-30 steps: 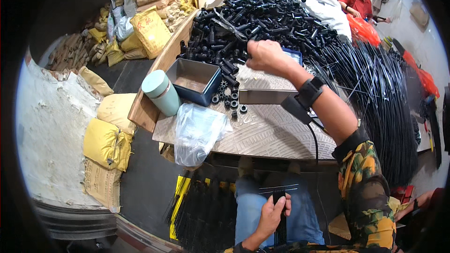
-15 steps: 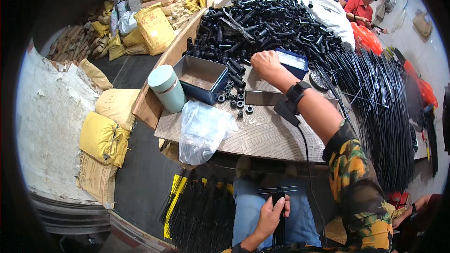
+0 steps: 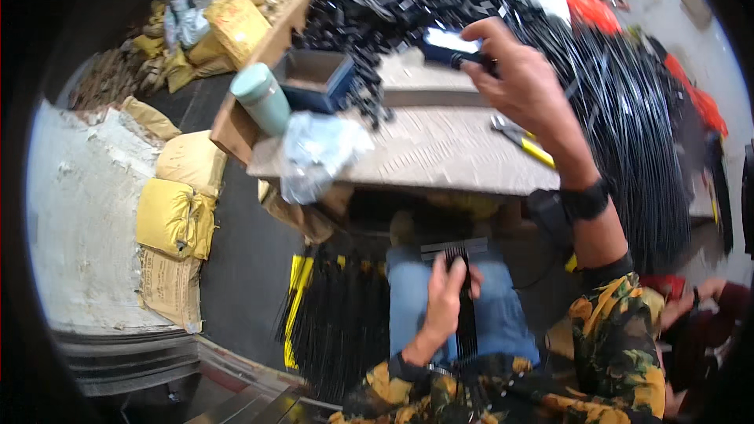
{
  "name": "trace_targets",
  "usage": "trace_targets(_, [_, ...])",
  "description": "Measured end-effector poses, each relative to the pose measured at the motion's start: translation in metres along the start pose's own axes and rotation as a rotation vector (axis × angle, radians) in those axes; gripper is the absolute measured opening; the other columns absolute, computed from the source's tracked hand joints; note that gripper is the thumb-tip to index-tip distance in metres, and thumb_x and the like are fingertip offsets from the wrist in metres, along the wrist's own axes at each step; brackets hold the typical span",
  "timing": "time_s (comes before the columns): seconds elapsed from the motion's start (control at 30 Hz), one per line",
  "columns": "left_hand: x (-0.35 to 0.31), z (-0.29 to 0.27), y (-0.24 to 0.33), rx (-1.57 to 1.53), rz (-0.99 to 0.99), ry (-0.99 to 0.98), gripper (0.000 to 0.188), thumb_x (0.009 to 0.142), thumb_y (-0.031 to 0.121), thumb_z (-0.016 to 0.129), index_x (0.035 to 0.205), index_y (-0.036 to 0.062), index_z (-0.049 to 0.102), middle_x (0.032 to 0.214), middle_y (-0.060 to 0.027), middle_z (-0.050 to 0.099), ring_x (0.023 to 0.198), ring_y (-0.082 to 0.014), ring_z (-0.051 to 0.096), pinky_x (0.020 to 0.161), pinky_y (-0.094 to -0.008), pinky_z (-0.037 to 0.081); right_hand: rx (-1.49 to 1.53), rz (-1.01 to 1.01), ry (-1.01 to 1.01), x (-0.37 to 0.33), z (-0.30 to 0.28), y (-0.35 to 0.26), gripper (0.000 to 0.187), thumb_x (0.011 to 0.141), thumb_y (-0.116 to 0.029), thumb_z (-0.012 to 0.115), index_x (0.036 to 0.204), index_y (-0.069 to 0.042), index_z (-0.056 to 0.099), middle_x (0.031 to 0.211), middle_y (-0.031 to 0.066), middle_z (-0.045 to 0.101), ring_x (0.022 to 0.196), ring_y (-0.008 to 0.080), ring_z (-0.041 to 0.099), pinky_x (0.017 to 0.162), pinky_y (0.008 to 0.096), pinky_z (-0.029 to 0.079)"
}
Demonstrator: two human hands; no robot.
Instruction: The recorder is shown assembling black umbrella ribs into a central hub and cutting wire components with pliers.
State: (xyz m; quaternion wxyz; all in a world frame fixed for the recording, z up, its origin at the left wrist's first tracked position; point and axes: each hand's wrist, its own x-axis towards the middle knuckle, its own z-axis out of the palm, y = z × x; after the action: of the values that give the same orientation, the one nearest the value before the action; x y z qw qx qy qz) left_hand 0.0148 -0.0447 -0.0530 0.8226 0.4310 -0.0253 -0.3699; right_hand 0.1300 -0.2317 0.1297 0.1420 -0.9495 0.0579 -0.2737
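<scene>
My left hand (image 3: pixel 446 298) is closed round an upright bundle of thin black rods (image 3: pixel 466 330) above my lap. Thin pale rods (image 3: pixel 440 250) lie crosswise at the bundle's top. Blurred by motion, my right hand (image 3: pixel 522 82) is raised over the right part of the table, with its fingers curled toward the thumb. Something dark shows between them, too smeared to name. Just left of those fingertips stands a small blue box (image 3: pixel 440 56) with bright contents. Below the right hand lie pliers with yellow handles (image 3: pixel 536 151).
Black tubular parts (image 3: pixel 377 0) are heaped at the back. Long black rods (image 3: pixel 636 157) spread along the right. A blue-grey bin (image 3: pixel 314 98), a pale green flask (image 3: pixel 261 100) and a clear plastic bag (image 3: pixel 318 153) stand at the left. More black rods (image 3: pixel 345 322) hang beside my legs.
My right hand has moved right from beside the small blue box, uncovering the pliers. My left hand still grips the rod bundle. The whole view has shifted, with the table now higher in it.
</scene>
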Motion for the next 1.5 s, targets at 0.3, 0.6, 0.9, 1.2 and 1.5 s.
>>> trace_targets(0.3, [-0.028,0.026,-0.004,0.061,0.099,-0.011,0.027,0.098,0.029,0.025,0.098,0.0063,0.04,0.099,-0.0241,0.06,0.06,-0.0194,0.061,0.054,-0.0268,0.048,1.155,0.6,-0.081,-0.206,-0.041,-0.016,0.015,0.079,-0.007,0.062,0.094,-0.002,0.06,0.072,-0.0042,0.053,0.06,0.0018,0.044,0.053,0.0155,0.035])
trace_targets(0.6, [-0.056,0.047,-0.016,0.082,0.19,-0.075,0.023,0.097,0.027,0.034,0.098,0.0039,0.033,0.104,-0.0259,0.058,0.071,-0.0256,0.065,0.061,-0.0289,0.053,1.33,0.574,-0.07,-0.215,-0.025,0.019,0.021,0.081,-0.013,0.064,0.096,0.0,0.064,0.082,0.0088,0.066,0.056,0.0039,0.051,0.051,0.016,0.04])
trace_targets(0.9, [-0.069,0.062,-0.023,0.185,0.283,-0.083,0.021,0.094,0.019,0.041,0.104,0.0043,0.029,0.106,-0.0283,0.055,0.075,-0.0298,0.065,0.062,-0.0349,0.056,1.598,0.625,-0.278,-0.219,0.006,0.019,0.022,0.077,-0.018,0.069,0.09,0.0,0.066,0.073,0.0057,0.064,0.052,0.0042,0.05,0.047,0.0161,0.039])
trace_targets(1.2, [-0.075,0.065,-0.026,0.136,0.269,-0.137,0.039,0.093,0.014,0.043,0.126,0.0059,0.024,0.11,-0.0292,0.054,0.08,-0.0318,0.064,0.071,-0.0399,0.056,1.59,0.564,-0.359,-0.221,0.006,0.016,0.015,0.077,-0.012,0.068,0.086,-0.002,0.064,0.067,-0.0002,0.058,0.05,0.0027,0.047,0.045,0.0157,0.037])
trace_targets(1.5, [-0.075,0.065,-0.026,0.093,0.241,-0.182,0.043,0.093,0.012,0.041,0.128,0.0031,0.017,0.114,-0.0305,0.051,0.085,-0.0324,0.064,0.078,-0.0376,0.052,1.551,0.585,-0.341,-0.218,0.009,0.016,0.02,0.073,-0.023,0.072,0.078,-0.006,0.063,0.063,-0.0026,0.055,0.051,0.0038,0.047,0.046,0.0178,0.037])
